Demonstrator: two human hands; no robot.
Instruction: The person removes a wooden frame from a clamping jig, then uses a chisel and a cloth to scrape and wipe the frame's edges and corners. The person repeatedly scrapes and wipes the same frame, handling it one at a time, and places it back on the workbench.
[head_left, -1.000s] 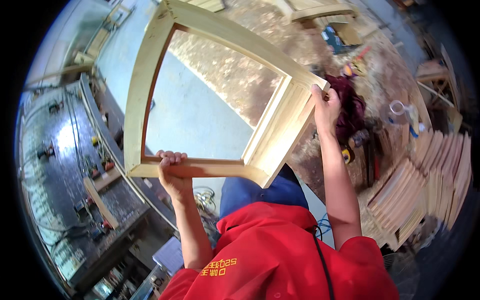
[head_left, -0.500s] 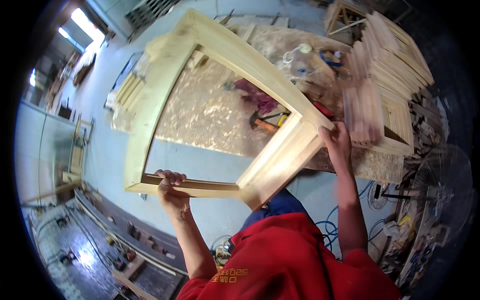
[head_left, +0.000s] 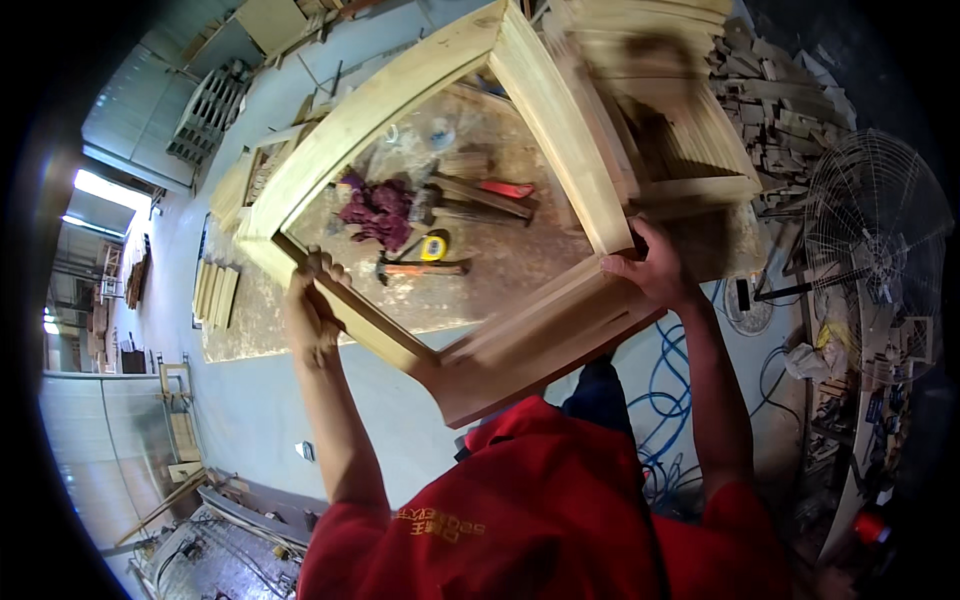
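Observation:
Both my hands hold a large pale wooden frame with a wide bottom rail, tilted over the workbench. My left hand is wrapped round the frame's left rail. My right hand grips the corner where the right rail meets the wide rail. Through the opening I see a maroon crumpled cloth, a yellow tape measure, an orange-handled hammer, further hammer-like tools and a red-handled tool lying on the bench.
Stacked wooden pieces lie at the bench's back right, more boards at its left. A large fan stands right. Blue hoses snake on the floor; wood offcuts are piled behind the fan.
My view has swung right, toward the bench and fan. The frame has turned with me and now hangs over the tools, both my hands still gripping it.

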